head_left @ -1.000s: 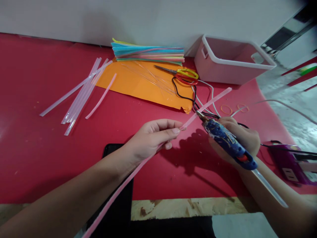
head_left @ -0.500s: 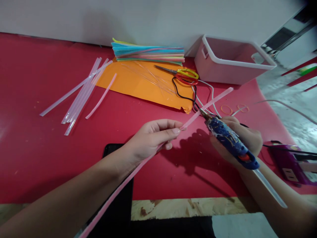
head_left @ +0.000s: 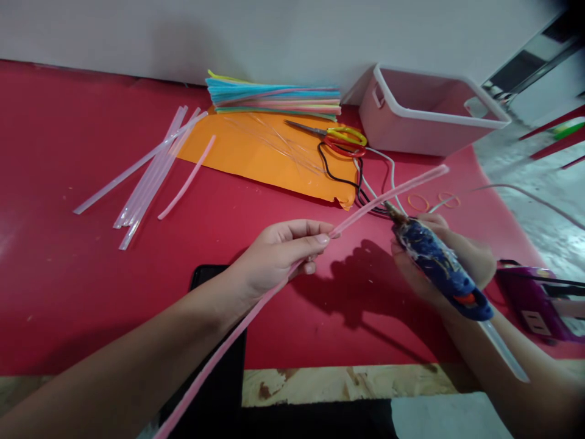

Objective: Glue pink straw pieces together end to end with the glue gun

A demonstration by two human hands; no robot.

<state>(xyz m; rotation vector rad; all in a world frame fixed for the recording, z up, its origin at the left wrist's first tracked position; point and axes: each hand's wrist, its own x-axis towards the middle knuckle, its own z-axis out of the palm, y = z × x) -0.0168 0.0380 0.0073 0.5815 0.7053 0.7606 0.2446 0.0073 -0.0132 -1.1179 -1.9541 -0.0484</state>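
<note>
My left hand (head_left: 292, 250) pinches a long pink pipe cleaner (head_left: 388, 196) between thumb and fingers. One end of it points up to the right, while the rest runs down past my wrist and out of the bottom of the view. In my right hand (head_left: 466, 250) is a blue glue gun (head_left: 441, 268), its body smeared with old glue. The nozzle lies at or very near the pipe cleaner; whether they touch I cannot tell. A clear glue stick (head_left: 505, 353) sticks out of the gun's rear.
Several glue sticks (head_left: 153, 177) and a short pink pipe cleaner piece (head_left: 187, 177) lie left. Scissors (head_left: 338, 135) rest on an orange envelope (head_left: 269, 158), below bundled pipe cleaners (head_left: 274, 97). A pink bin (head_left: 411, 128), rubber bands (head_left: 418, 202), cords and a purple power strip (head_left: 530, 305) are right; a phone (head_left: 219, 366) lies in front.
The glue gun has shifted right and slightly down, its nozzle farther along the pipe cleaner. The pipe cleaner's free end has swung a little right. My left hand has barely moved.
</note>
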